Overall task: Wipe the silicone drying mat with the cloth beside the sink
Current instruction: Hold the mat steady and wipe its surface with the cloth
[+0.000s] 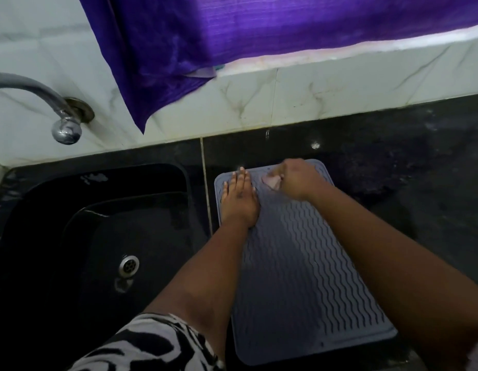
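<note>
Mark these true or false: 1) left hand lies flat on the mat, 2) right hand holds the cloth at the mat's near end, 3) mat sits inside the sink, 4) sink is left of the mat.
1) True: the left hand lies flat on the mat.
2) False: the right hand bunches the cloth at the far end.
3) False: it lies on the dark counter.
4) True: the sink is to its left.
</note>
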Available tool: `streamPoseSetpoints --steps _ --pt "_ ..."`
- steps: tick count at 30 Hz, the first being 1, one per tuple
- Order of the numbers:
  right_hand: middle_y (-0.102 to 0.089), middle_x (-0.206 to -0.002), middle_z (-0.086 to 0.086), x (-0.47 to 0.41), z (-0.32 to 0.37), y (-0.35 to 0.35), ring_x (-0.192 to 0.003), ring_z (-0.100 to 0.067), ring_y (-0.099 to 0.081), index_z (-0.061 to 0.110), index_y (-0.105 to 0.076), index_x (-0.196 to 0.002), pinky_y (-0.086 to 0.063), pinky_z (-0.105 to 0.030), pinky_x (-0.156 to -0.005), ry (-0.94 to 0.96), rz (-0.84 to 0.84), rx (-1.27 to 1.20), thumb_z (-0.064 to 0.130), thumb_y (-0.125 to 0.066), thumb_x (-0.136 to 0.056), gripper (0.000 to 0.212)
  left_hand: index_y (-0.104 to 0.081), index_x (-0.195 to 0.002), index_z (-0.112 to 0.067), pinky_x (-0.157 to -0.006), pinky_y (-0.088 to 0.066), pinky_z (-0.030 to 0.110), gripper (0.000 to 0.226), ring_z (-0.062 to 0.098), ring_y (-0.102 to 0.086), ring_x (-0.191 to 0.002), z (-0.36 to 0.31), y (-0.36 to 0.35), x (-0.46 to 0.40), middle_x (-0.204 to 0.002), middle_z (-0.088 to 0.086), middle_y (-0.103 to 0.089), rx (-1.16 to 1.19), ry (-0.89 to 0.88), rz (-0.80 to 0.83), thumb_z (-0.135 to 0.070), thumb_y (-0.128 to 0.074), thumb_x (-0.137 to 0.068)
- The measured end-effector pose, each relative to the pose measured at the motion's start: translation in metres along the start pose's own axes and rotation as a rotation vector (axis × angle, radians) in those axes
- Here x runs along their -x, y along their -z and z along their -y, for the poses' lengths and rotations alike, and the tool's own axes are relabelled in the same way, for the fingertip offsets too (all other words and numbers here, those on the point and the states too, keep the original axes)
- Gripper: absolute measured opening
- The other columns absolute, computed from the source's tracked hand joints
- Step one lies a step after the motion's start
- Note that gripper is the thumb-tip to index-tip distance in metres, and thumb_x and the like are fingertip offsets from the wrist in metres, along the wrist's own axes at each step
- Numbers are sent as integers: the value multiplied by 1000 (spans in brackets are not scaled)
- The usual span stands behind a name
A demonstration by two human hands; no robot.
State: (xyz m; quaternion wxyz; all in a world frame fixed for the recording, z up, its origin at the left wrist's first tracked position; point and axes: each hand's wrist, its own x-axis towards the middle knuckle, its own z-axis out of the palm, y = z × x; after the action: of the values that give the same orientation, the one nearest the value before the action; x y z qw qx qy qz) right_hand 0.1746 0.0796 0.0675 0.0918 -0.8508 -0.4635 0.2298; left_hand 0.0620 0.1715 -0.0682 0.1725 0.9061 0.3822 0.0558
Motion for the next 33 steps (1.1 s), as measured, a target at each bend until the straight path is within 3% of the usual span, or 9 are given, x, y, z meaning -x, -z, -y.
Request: streamPoseSetpoints --steps 4,7,15,19,23,25,27,29,33 --pt "-36 -153 -12 -54 21 -16 -138 -33 -36 17 -38 -146 -32 -46 -114 -118 215 192 23 -52 -95 53 -13 -154 -13 -121 2 36 55 16 -3 -149 1 -2 -1 -163 1 -9 3 2 -23 -31 -22 -103" --pt "-17 -162 -4 -41 12 -51 -147 -32 -17 24 -25 -151 -20 -54 -118 3 103 349 31 -43 -98 57 -12 -154 -13 -120 3 36 56 16 -3 -149 3 -2 -2 -163 1 -8 1 -11 -28 -29 -26 -102" --pt "-34 -153 0 96 -27 -107 -140 -25 -32 30 -37 -145 -30 -46 -115 72 168 327 35 -52 -92 55 -12 -154 -15 -122 1 37 53 16 -3 -150 1 -2 0 -163 -1 -8 25 0 -31 -28 -21 -104" --pt "-70 -102 6 113 -21 -92 -90 -7 -61 29 -72 -96 -46 -19 -81 -25 125 54 34 -60 -89 14 -12 -154 -14 -121 4 36 53 16 -1 -150 -2 1 0 -163 -1 -6 37 12 -23 -28 -19 -104" --pt "-63 -74 7 62 -4 -51 -74 -13 -62 26 -61 -69 -47 -26 -63 -120 -119 -210 36 -65 -86 20 -16 -153 -9 -121 -5 40 53 22 -6 -149 -8 13 5 -163 7 -7 45 26 26 -25 -26 -103" --pt "-68 -90 1 42 3 -48 -89 -20 -63 25 -65 -80 -51 -31 -77 -68 -130 -99 32 -63 -87 11 -33 -145 -8 -113 -24 43 50 28 -24 -141 -12 18 20 -156 12 -25 69 -26 -87 -23 -40 -98" --pt "-58 -122 -5 37 5 -60 -113 -28 -53 23 -60 -117 -44 -45 -99 -66 23 93 32 -63 -85 33 -52 -124 -12 -98 -39 39 33 27 -45 -119 -16 19 36 -131 9 -50 73 -101 -159 -21 -49 -92" --pt "-40 -137 -6 43 0 -79 -126 -35 -38 26 -39 -137 -38 -52 -104 -54 34 161 32 -62 -84 59 -55 -120 -15 -97 -40 35 29 23 -49 -115 -15 10 52 -124 5 -55 73 -143 -142 -22 -49 -93" --pt "-42 -144 -6 48 -16 -94 -128 -34 -38 25 -34 -145 -37 -50 -106 71 -62 221 23 -50 -93 55 -39 -144 -14 -112 -26 38 47 21 -33 -138 -5 3 56 -151 5 -38 110 -146 -69 -23 -42 -98"
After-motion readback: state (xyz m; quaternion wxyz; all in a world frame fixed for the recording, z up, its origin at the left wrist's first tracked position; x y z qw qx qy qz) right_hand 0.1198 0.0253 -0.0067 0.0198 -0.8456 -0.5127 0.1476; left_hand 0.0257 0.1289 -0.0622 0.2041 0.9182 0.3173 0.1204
